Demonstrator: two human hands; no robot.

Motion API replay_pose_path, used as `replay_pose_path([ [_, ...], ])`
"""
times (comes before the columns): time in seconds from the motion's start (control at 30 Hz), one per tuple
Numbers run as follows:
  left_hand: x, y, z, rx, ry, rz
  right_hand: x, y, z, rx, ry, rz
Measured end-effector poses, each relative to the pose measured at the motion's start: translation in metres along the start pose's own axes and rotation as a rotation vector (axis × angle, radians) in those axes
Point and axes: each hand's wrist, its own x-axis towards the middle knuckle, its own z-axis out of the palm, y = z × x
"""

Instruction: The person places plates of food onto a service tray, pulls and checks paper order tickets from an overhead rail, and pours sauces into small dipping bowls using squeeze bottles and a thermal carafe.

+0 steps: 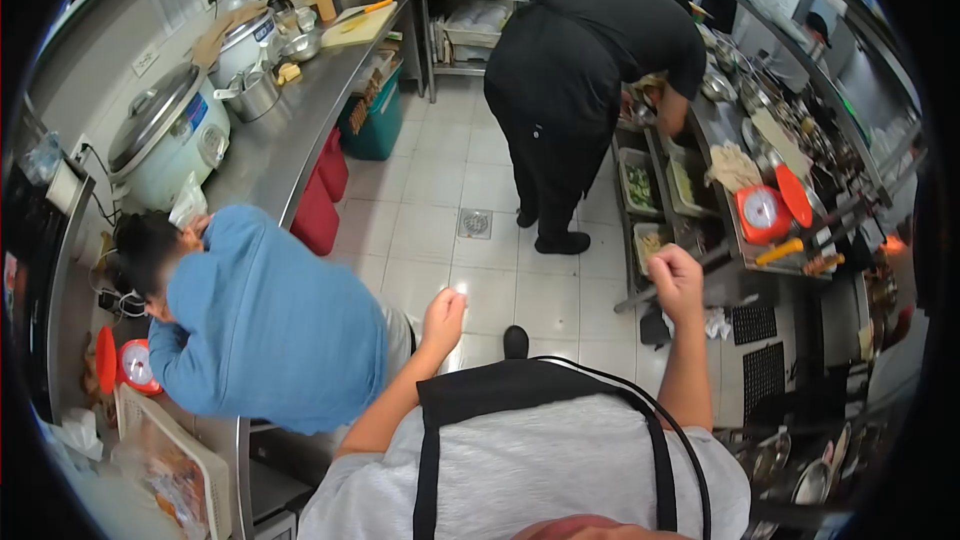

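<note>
My left hand (445, 323) is raised in front of me with its fingers curled closed, over the tiled floor. It is just right of a person in a blue top (280, 320) who leans on the left counter. My right hand (678, 280) is a closed fist, held up near the corner of the right-hand counter. Nothing shows in either hand. Close by the right hand are an open drawer with a food container (652, 240) and a red kitchen scale (762, 215).
A person in black (590, 50) bends over the open drawers at right. Rice cookers (170, 130) and a cutting board (358, 26) stand on the left steel counter (250, 155). A teal bin (376, 130) sits beneath it. A floor drain (475, 224) lies in the aisle.
</note>
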Motion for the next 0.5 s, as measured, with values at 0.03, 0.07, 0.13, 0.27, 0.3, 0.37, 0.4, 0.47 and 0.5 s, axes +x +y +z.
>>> replay_pose_path([
  [0.03, 0.011, -0.014, -0.002, -0.067, 0.076, -0.035, 0.025, 0.014, 0.015, -0.006, -0.057, -0.038],
  [0.07, 0.022, -0.020, -0.006, -0.078, 0.135, -0.084, 0.049, 0.025, 0.032, 0.031, -0.104, -0.070],
  [0.13, 0.048, -0.032, -0.015, -0.128, 0.224, -0.194, 0.096, 0.036, 0.061, 0.039, -0.194, -0.072],
  [0.27, 0.102, -0.038, -0.024, -0.233, 0.342, -0.438, 0.193, 0.059, 0.125, 0.127, -0.505, -0.088],
  [0.3, 0.114, -0.036, -0.026, -0.246, 0.374, -0.498, 0.216, 0.061, 0.145, 0.167, -0.585, -0.106],
  [0.37, 0.138, -0.047, -0.029, -0.142, 0.440, -0.406, 0.260, 0.061, 0.187, 0.184, -0.744, -0.117],
  [0.4, 0.150, -0.053, -0.030, -0.092, 0.471, -0.358, 0.277, 0.063, 0.214, 0.250, -0.790, -0.147],
  [0.47, 0.166, -0.065, -0.042, 0.032, 0.474, -0.437, 0.307, 0.058, 0.266, 0.334, -0.901, -0.213],
  [0.5, 0.174, -0.074, -0.049, 0.093, 0.473, -0.470, 0.323, 0.054, 0.289, 0.350, -0.963, -0.247],
])
